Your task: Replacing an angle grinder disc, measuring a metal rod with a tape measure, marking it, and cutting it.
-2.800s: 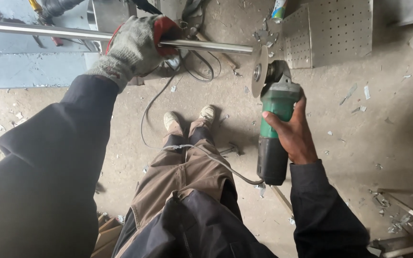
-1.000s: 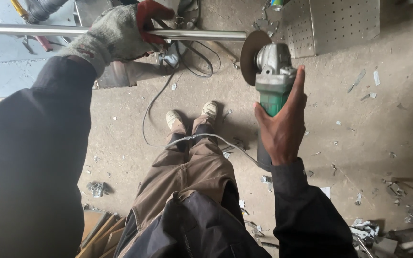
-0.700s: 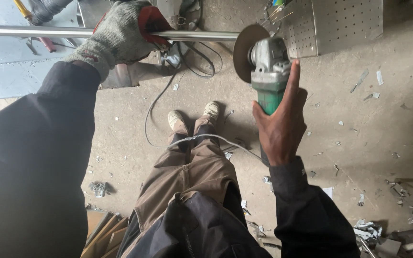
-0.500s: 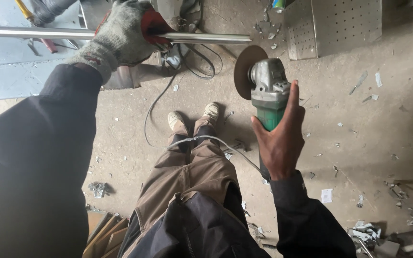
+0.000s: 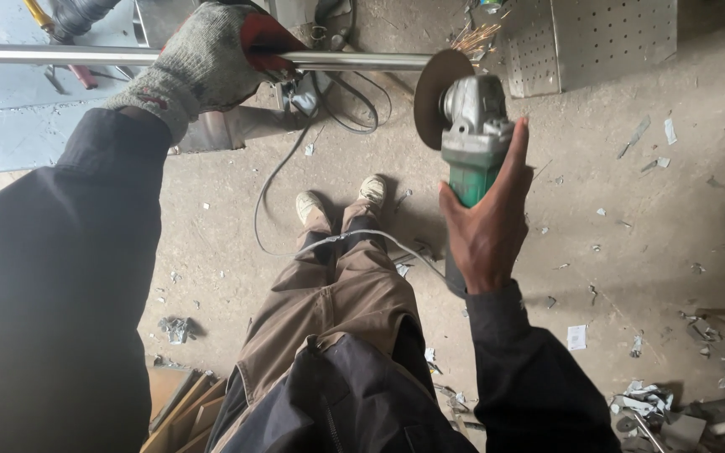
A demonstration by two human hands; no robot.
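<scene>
Jacket and legs: nearest to us, at six o'clock, we see our dark jacket (image 5: 329, 394) and brown trousers (image 5: 329, 294) running up to two pale shoes (image 5: 341, 200) planted on the concrete floor (image 5: 631, 218), feet together below the work.

Cable: a grey cord (image 5: 354, 239) crosses our shins and loops away toward eleven o'clock; we judge it feeds the tool and lies slack so it does not drag on the hand.

Right hand: our bare right hand (image 5: 484, 231), at about two o'clock from the knees, is wrapped fully round the green body of the angle grinder (image 5: 472, 138), thumb laid up along its side. We judge that long grip steadies the head end.

Disc: the grinder's round disc (image 5: 436, 96) stands on edge, touching the free end of the metal tube (image 5: 354, 59); orange sparks (image 5: 476, 38) fly off toward one o'clock, away from us.

Left hand: our left hand (image 5: 211, 54), in a grey knitted glove with a red palm, is clenched round the tube at eleven o'clock, near the disc, likely to stop the tube from chattering.

Tube: it runs level from the left edge to the disc, above the floor.

Farther off: a perforated metal sheet (image 5: 606, 38) stands at one o'clock, and metal scraps (image 5: 648, 403) lie at four o'clock.
</scene>
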